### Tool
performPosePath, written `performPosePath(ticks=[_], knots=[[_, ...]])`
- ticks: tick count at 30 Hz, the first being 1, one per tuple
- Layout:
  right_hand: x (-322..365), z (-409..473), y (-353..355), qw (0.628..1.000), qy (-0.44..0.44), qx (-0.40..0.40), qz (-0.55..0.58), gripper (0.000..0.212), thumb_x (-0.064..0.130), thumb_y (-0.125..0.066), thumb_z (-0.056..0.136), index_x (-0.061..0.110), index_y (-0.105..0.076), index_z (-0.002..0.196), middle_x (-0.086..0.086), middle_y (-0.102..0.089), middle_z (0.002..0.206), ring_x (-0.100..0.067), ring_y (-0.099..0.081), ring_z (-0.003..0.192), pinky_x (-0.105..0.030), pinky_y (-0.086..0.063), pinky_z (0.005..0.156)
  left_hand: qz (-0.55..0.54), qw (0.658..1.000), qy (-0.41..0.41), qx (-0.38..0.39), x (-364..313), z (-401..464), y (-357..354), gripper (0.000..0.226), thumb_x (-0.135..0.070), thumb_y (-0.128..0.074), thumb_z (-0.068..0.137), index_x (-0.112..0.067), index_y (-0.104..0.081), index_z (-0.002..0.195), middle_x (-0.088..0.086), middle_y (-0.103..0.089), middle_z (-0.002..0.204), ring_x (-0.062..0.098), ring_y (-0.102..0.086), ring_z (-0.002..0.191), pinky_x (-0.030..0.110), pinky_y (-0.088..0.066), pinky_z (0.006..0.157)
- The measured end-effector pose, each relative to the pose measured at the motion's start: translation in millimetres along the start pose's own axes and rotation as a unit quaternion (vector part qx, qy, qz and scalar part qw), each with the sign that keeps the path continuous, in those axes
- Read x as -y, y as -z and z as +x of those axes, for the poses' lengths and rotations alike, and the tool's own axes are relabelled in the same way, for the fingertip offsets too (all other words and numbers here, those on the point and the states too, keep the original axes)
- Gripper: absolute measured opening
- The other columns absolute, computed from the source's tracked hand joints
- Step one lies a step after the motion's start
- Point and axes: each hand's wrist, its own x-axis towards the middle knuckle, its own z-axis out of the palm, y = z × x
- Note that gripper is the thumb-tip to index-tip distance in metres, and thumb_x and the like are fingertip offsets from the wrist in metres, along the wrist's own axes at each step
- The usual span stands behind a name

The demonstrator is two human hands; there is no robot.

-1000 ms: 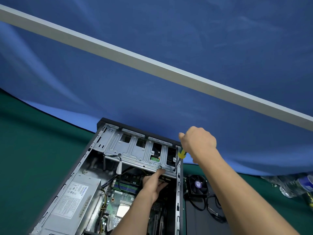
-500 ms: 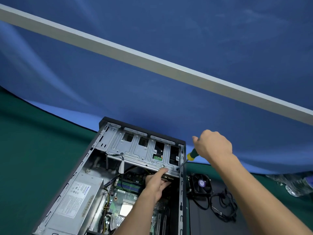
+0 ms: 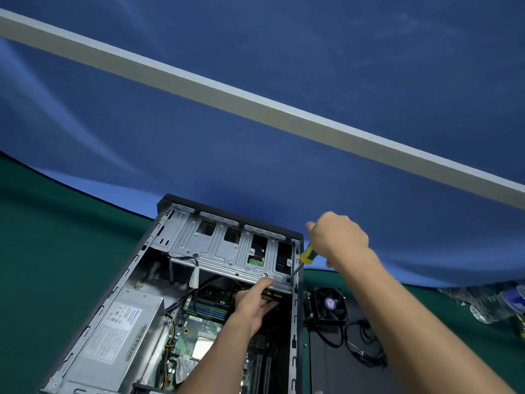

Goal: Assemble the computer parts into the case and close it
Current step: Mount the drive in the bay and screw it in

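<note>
Open computer case (image 3: 147,248) lying on green tabletop (image 3: 56,251), side off, guts showing. Right hand (image 3: 338,240) curled round yellow-green screwdriver (image 3: 306,255), shaft angled down, tip at front right corner of silver drive cage (image 3: 224,251). Left hand (image 3: 252,305) inside case, fingers fairly straight, tips pressed up against cage's lower edge, not gripping anything. Power supply (image 3: 119,328) at case's left, motherboard (image 3: 199,336) below cage. Cooler fan (image 3: 329,304) plus black cables (image 3: 363,345) just right of case.
</note>
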Motion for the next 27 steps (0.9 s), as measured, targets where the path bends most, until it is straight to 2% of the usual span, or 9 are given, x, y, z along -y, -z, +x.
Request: performPosePath(ticks=[2, 5, 9, 13, 16, 19, 21, 23, 27], knots=[[-2, -1, 1, 0.998, 0.007, 0.051, 0.047, 0.010, 0.014, -0.044, 0.093, 0.012, -0.039, 0.100, -0.011, -0.059, 0.089, -0.024, -0.062, 0.063, -0.029, -0.049, 0.059, 0.003, 1.000, -0.001, -0.007, 0, 0, 0, 0.022, -0.006, -0.069, 0.081, 0.010, -0.064, 0.096, 0.026, -0.069, 0.092, 0.029, -0.068, 0.078, 0.032, -0.058, 0.063], [-10, 2, 1, 1.000, -0.008, -0.008, 0.018, 0.014, 0.009, -0.042, 0.092, 0.009, -0.043, 0.078, -0.007, -0.054, 0.071, -0.022, -0.051, 0.054, -0.025, -0.037, 0.048, -0.002, 1.000, 0.002, 0.000, 0, 1, 0, 0.018, -0.003, -0.068, 0.081, 0.009, -0.063, 0.093, 0.025, -0.070, 0.084, 0.027, -0.069, 0.070, 0.031, -0.058, 0.059], [-16, 2, 4, 0.990, 0.033, 0.085, 0.108, 0.005, 0.017, -0.041, 0.096, 0.016, -0.040, 0.101, -0.010, -0.055, 0.104, -0.029, -0.065, 0.069, -0.042, -0.056, 0.073, 0.000, 1.000, -0.007, -0.016, 1, 1, 0, 0.025, -0.004, -0.070, 0.080, 0.011, -0.061, 0.099, 0.025, -0.066, 0.084, 0.029, -0.066, 0.073, 0.033, -0.058, 0.062], [-25, 6, -2, 0.998, 0.020, -0.002, 0.057, 0.022, 0.016, -0.040, 0.097, 0.011, -0.039, 0.075, -0.007, -0.055, 0.075, -0.027, -0.053, 0.058, -0.031, -0.048, 0.060, 0.006, 1.000, -0.008, -0.017, 3, 2, 0, 0.023, -0.004, -0.072, 0.079, 0.009, -0.061, 0.095, 0.025, -0.068, 0.080, 0.027, -0.068, 0.070, 0.031, -0.058, 0.061], [-25, -1, 2, 0.991, 0.024, 0.082, 0.104, 0.009, 0.019, -0.047, 0.094, 0.016, -0.041, 0.099, -0.008, -0.063, 0.091, -0.026, -0.064, 0.061, -0.038, -0.056, 0.072, 0.005, 1.000, -0.013, -0.028, 2, 2, 1, 0.026, -0.005, -0.072, 0.079, 0.009, -0.059, 0.097, 0.024, -0.063, 0.084, 0.029, -0.065, 0.074, 0.031, -0.058, 0.062], [-25, 1, 1, 0.996, 0.014, 0.031, 0.086, 0.011, 0.016, -0.041, 0.095, 0.011, -0.043, 0.086, -0.010, -0.059, 0.079, -0.031, -0.061, 0.066, -0.031, -0.049, 0.060, 0.014, 1.000, -0.010, -0.023, 3, 3, 1, 0.024, -0.006, -0.072, 0.079, 0.008, -0.059, 0.095, 0.023, -0.062, 0.083, 0.028, -0.064, 0.075, 0.030, -0.058, 0.060], [-25, 1, 3, 0.993, 0.009, 0.048, 0.112, 0.007, 0.017, -0.041, 0.095, 0.013, -0.044, 0.091, -0.010, -0.054, 0.085, -0.032, -0.062, 0.070, -0.031, -0.047, 0.056, 0.017, 1.000, -0.009, -0.019, 3, 3, 1, 0.026, -0.006, -0.071, 0.080, 0.008, -0.058, 0.098, 0.022, -0.058, 0.087, 0.029, -0.063, 0.079, 0.033, -0.057, 0.068], [-25, -2, 6, 0.980, 0.030, 0.109, 0.161, 0.015, 0.016, -0.045, 0.094, 0.018, -0.042, 0.108, -0.011, -0.060, 0.096, -0.029, -0.065, 0.070, -0.040, -0.056, 0.067, 0.018, 1.000, -0.006, -0.009, 3, 5, 2, 0.031, -0.006, -0.070, 0.081, 0.010, -0.057, 0.105, 0.021, -0.054, 0.095, 0.034, -0.061, 0.089, 0.037, -0.055, 0.079], [-24, -10, -9, 0.990, 0.030, -0.013, 0.138, 0.017, 0.021, -0.038, 0.096, 0.006, -0.047, 0.095, -0.013, -0.066, 0.090, -0.031, -0.064, 0.074, -0.039, -0.055, 0.069, 0.019, 1.000, 0.003, -0.003, 3, 7, 3, 0.035, -0.006, -0.070, 0.081, 0.011, -0.056, 0.109, 0.019, -0.051, 0.101, 0.035, -0.058, 0.093, 0.042, -0.052, 0.089]])
